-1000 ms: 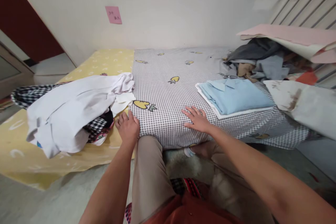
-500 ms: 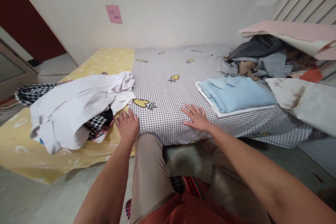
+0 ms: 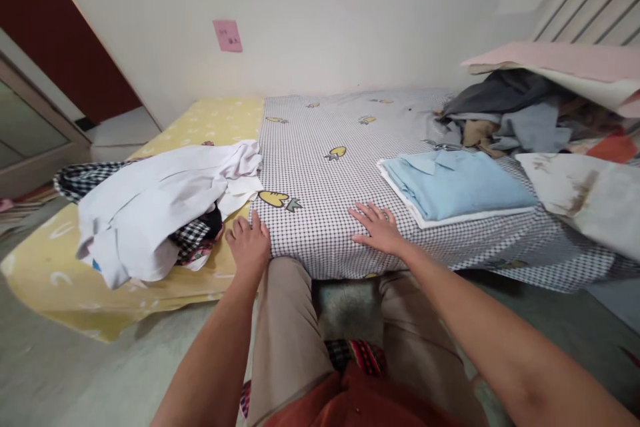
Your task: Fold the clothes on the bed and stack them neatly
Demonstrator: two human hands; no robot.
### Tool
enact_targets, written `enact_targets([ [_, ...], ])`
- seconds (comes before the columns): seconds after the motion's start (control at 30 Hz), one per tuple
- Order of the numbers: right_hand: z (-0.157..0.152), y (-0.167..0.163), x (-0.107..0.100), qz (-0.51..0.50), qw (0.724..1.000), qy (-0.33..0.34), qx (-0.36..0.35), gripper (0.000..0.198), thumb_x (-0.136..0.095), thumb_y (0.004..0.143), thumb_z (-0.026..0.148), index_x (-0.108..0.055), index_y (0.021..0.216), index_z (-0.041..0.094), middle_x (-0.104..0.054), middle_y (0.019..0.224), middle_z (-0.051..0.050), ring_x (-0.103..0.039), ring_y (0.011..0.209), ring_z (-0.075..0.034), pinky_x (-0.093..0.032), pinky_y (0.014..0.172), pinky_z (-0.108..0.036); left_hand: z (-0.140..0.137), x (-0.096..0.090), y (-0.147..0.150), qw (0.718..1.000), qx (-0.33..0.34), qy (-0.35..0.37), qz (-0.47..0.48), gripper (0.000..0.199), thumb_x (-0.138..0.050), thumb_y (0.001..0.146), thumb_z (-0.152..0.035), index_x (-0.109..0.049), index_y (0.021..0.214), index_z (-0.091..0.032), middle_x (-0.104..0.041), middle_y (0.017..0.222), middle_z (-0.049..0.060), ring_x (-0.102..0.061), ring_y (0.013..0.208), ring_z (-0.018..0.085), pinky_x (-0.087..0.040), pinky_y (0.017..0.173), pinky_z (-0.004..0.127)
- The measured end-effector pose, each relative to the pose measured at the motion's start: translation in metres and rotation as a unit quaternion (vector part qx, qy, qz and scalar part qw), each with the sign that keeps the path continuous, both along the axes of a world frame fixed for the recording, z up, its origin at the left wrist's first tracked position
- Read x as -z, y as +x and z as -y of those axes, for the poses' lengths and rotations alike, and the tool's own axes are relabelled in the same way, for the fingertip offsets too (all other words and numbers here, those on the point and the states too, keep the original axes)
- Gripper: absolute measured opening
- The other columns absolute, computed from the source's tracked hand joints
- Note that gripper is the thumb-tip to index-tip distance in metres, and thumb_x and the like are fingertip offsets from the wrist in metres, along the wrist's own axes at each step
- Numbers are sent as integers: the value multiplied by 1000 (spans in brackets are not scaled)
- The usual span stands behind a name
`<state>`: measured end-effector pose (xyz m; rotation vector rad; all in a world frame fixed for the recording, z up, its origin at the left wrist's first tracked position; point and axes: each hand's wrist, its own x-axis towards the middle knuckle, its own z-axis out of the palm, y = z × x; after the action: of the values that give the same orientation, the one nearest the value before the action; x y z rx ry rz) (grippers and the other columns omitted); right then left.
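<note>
Checked cloth [image 3: 305,177], spread under right hand [image 3: 381,232], left hand [image 3: 250,245] at its edge

No words can be read: the pink rectangular paper note [image 3: 227,36] on the plain white wall [image 3: 360,13], above the yellow patterned cloth's [image 3: 227,111] far edge, bears dark handwriting, too blurred to decipher.

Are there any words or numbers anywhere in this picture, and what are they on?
Pink note on the wall: dark handwritten marks, too small and blurred to read.
Yellow sheet: white curved marks that look like a pattern, not letters.
Checked sheet: yellow fruit-like pictures, no words that I can see.
So no text can be quoted.
</note>
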<state>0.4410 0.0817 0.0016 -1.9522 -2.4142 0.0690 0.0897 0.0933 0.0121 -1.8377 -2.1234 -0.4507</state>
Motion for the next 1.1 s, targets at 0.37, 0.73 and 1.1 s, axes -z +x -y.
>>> enact_targets([
  [0.37,-2,5,17,-17,998,58,-13,75,-41,95,68,-20,162,42,-27,170,1,-19,155,-34,-16,120,-62,3,2,-2,1000,1,-7,-14,54,-32,101,-35,-49,149,-16,-56,145,25,-47,137,37,-36,110,57],
  [0.73,1,2,19,-40,995,89,-12,73,-42,95,67,-26,161,41,-30,169,1,-21,154,-35,-12,121,-61,3,-1,-2,999,-10,-31,-17,54,-33,102,-35,-48,151,-18,-53,149,24,-46,139,38,-35,112,57],
  [1.1,0,1,17,-59,994,94,-19,71,-43,95,68,-31,160,41,-31,168,0,-23,154,-35,-17,121,-65,2,-6,-3,996,-23,-62,-55,55,-30,102,-36,-45,153,-19,-53,149,22,-47,139,36,-37,112,55],
])
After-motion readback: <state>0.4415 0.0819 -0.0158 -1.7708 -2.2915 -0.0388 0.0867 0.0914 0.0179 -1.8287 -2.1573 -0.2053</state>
